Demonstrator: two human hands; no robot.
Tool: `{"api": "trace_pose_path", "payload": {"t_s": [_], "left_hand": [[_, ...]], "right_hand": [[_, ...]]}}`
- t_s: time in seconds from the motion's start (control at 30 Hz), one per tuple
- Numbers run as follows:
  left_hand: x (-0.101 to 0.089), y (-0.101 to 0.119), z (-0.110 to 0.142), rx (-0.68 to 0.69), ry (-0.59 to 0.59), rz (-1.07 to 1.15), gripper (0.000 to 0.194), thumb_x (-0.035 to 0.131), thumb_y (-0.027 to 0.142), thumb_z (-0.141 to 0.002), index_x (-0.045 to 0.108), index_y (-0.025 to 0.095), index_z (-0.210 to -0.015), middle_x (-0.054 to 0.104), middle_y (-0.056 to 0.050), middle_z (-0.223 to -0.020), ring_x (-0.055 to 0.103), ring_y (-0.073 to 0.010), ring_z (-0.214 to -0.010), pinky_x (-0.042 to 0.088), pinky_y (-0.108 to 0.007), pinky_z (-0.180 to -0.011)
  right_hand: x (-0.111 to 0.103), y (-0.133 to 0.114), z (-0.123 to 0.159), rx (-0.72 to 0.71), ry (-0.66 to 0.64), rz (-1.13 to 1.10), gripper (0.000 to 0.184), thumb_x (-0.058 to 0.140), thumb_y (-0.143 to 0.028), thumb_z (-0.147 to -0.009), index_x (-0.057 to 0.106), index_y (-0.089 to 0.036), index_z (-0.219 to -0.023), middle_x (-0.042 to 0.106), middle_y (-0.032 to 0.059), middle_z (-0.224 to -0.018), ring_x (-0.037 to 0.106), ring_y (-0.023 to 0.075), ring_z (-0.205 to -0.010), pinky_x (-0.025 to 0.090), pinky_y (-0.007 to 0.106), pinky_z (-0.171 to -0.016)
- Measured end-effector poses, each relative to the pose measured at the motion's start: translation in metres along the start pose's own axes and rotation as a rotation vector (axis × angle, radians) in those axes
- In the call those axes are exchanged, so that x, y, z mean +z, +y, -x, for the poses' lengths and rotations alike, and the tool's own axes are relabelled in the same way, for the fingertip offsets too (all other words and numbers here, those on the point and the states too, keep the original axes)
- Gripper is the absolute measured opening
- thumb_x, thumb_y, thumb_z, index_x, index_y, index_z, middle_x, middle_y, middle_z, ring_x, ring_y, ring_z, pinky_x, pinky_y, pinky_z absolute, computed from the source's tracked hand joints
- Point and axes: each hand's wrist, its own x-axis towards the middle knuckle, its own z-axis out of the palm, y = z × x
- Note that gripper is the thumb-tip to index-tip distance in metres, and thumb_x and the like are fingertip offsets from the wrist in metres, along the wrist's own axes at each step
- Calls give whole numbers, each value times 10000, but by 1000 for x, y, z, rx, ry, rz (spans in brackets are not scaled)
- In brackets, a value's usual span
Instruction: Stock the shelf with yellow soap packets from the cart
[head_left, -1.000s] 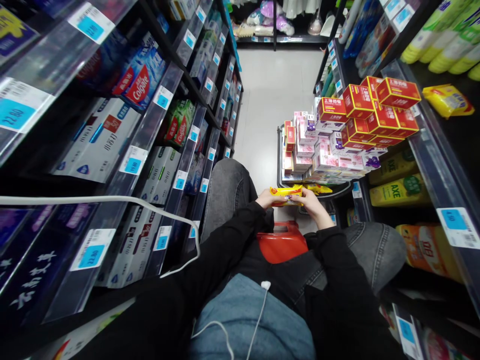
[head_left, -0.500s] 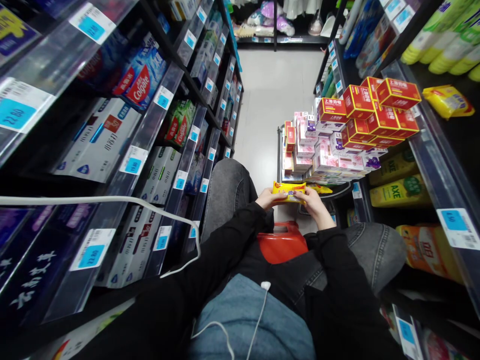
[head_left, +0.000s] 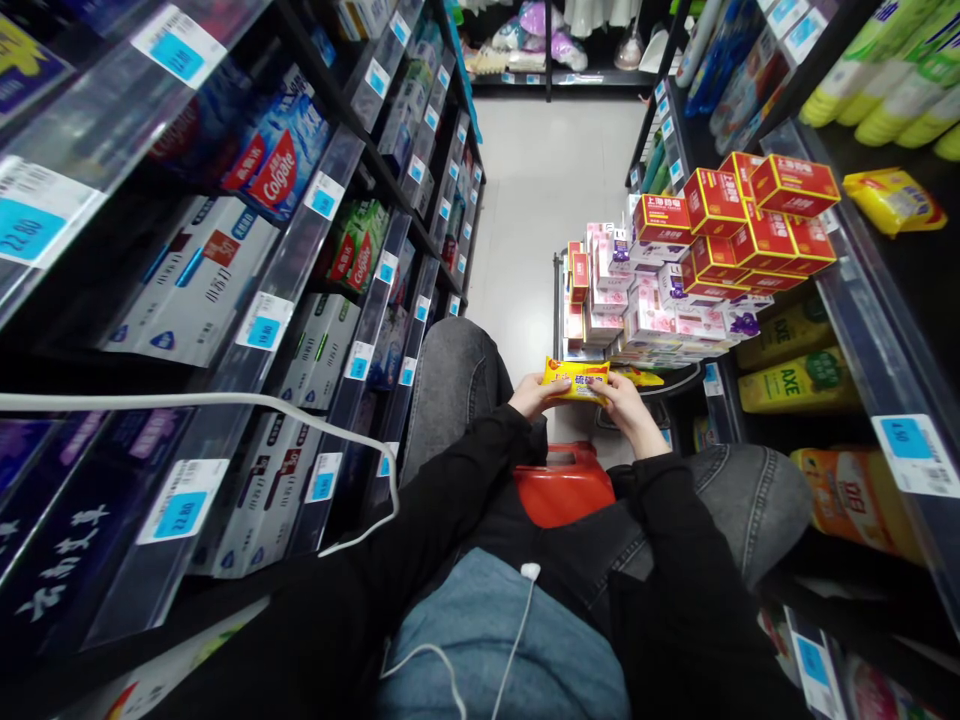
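Note:
Between my two hands is a yellow packet of soap, its printed face turned up toward me. My left hand grips the packet's left end, thumb on top. On the other end my right hand is closed the same way. Just beyond the right hand lies another yellow packet, partly hidden. Past my hands rises a stack of pink and white boxes, with red soap boxes piled on top at the right. Below my hands, between my knees, is a red plastic stool or basket; its kind is unclear.
Toothpaste boxes fill the shelves close on my left. To the right, shelves hold yellow AXE bottles and a loose yellow packet. The tiled aisle floor runs ahead. A white cable crosses at left.
The soap packet has tilted slightly, so more of its printed face shows. Both hands keep their grip and have barely moved.

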Motion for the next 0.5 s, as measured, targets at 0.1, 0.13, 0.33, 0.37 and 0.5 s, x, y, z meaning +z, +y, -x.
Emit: {"api": "trace_pose_path", "payload": {"t_s": [0.1, 0.13, 0.33, 0.37, 0.5], "left_hand": [[-1, 0, 0, 2, 0, -11, 492, 883, 289, -547, 689, 46, -928, 717, -160, -933, 680, -240, -867, 488, -421, -921], [-1, 0, 0, 2, 3, -11, 505, 886, 291, -540, 689, 44, -933, 716, -161, -935, 680, -241, -865, 489, -420, -919], [0, 2, 0, -36, 15, 18, 506, 841, 409, -624, 679, 49, -940, 710, -176, -961, 674, -251, -907, 513, -394, -890], [1, 2, 0, -45, 25, 32, 498, 800, 453, -675, 672, 55, -945, 708, -179, -969, 673, -251, -912, 522, -392, -876], [3, 3, -1, -54, 83, 69, 530, 632, 571, -804, 642, 92, -1029, 703, -165, -1001, 673, -225, -875, 550, -356, -792]], "right_hand": [[0, 0, 0, -4, 3, 25, 503, 867, -454, -443, 667, -174, -811, 713, 73, -842, 671, 238, -862, 511, 377, -853], [0, 0, 0, -7, 5, 27, 510, 868, -458, -438, 667, -174, -811, 714, 74, -845, 671, 240, -863, 511, 380, -854], [1, -2, 1, -12, 21, 6, 518, 872, -473, -431, 672, -175, -805, 714, 70, -840, 670, 236, -853, 510, 372, -853], [1, -3, 2, -12, 15, -2, 515, 871, -473, -437, 673, -176, -809, 714, 69, -846, 670, 234, -855, 510, 367, -851], [1, -6, 4, -13, -6, -37, 531, 872, -471, -445, 672, -177, -839, 709, 71, -875, 665, 226, -853, 524, 338, -804]]}}
